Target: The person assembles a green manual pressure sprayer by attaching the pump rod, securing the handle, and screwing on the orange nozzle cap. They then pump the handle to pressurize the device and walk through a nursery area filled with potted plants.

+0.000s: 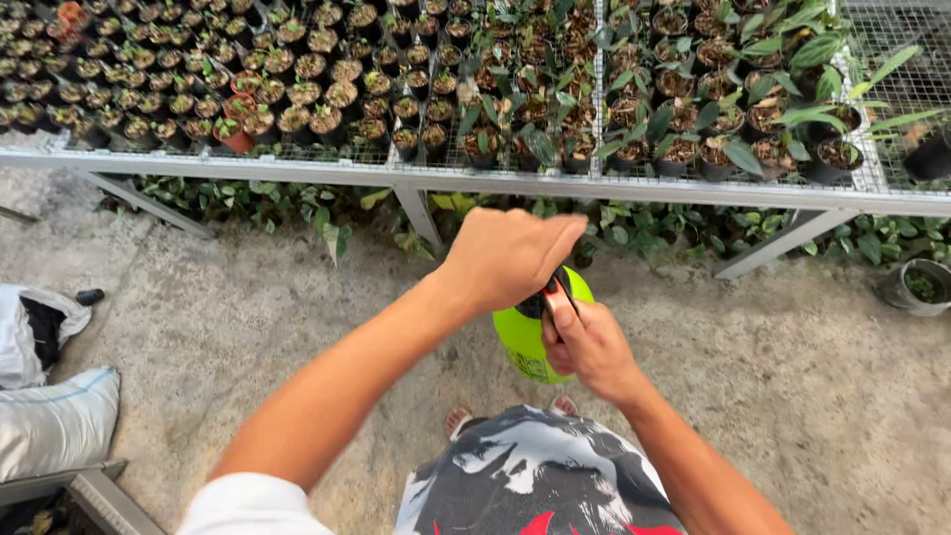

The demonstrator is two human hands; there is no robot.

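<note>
Gripping the green sprayer [523, 342] at centre frame, the right hand [591, 347] closes round its side while the left hand [510, 256] clamps over the top (cap or pump, hidden). Steady holding seems needed next. Beyond, potted seedlings [327, 94] fill the bench [297, 168] across the top.

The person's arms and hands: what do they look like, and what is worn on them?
Both forearms are bare, with no gloves, watch or rings that can be seen. The left hand and the right hand are uncovered. A short white sleeve covers the left shoulder. No sleeve shows on the right arm.
</note>
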